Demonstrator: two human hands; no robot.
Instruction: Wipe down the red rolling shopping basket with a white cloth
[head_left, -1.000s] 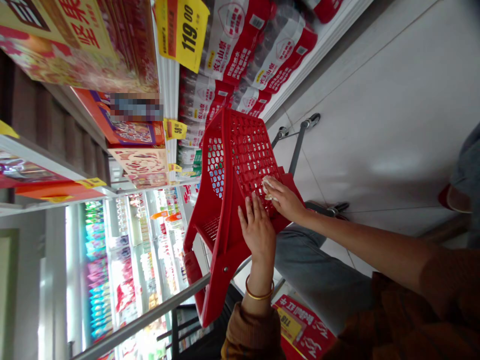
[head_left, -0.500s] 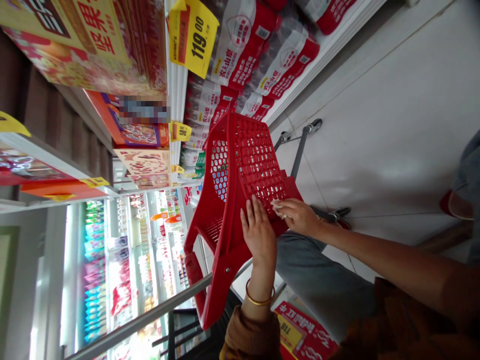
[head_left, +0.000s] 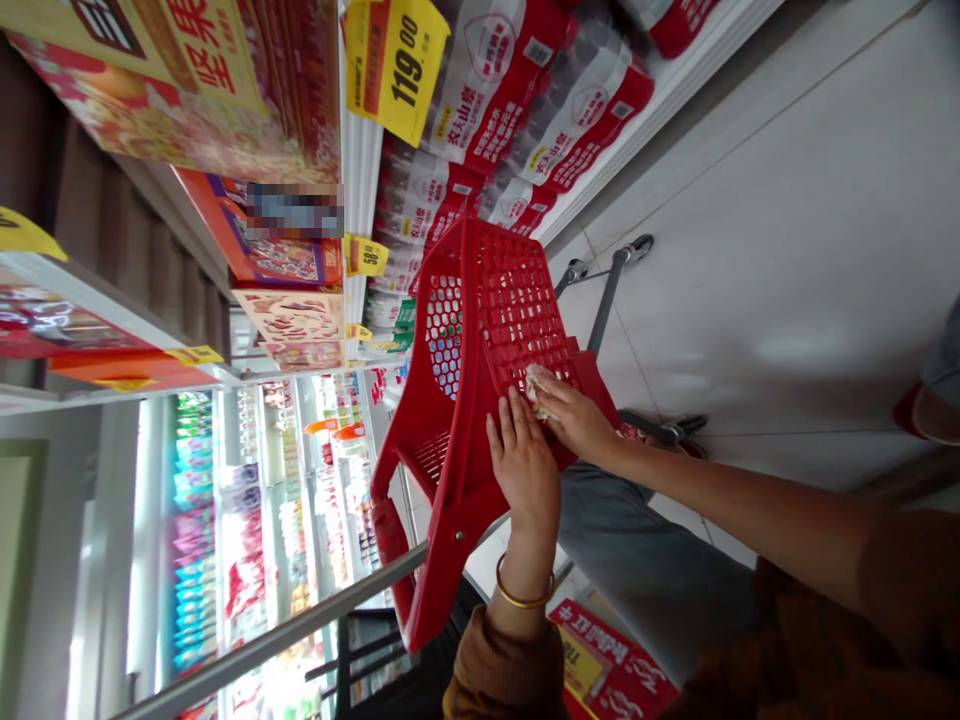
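Right hand (head_left: 576, 420) has slid a crumpled wipe (head_left: 535, 390) across the red plastic basket's (head_left: 517, 320) mesh, closer to the left hand (head_left: 523, 470).
Right fingers (head_left: 553, 388) clench it; left fingers (head_left: 510, 425) lie spread and released on the basket, beside a store shelf (head_left: 358, 190).

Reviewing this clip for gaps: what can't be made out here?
Head view only:
- Crumpled white wad: the right hand's fingers partly cover it; paper or cloth unclear.
- Pixelated rectangular patch on an orange shelf carton: blurred, unreadable.
- Red-edged shoe: cut off by the right edge.
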